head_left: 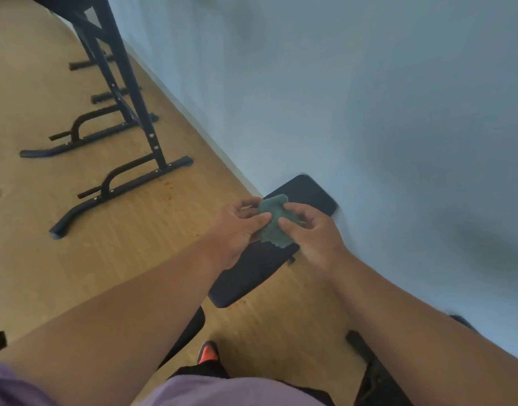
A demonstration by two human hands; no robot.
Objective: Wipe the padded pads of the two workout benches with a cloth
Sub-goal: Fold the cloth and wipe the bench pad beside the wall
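Observation:
A small green cloth (pixel 273 221) hangs in the air between both hands, above a black padded workout bench (pixel 251 273) that runs from the wall toward me. My left hand (pixel 237 230) pinches the cloth's left side with thumb and fingers. My right hand (pixel 313 232) pinches its right side. The bench's far pad (pixel 310 191) lies against the wall, just behind the cloth. A second bench shows only as a black edge at the top left (pixel 61 7).
A black steel frame (pixel 129 106) with floor feet stands on the wooden floor at the left. A pale blue wall (pixel 369 98) fills the right side. Black bench legs (pixel 366 356) and my orange shoe (pixel 208 351) are near the bottom.

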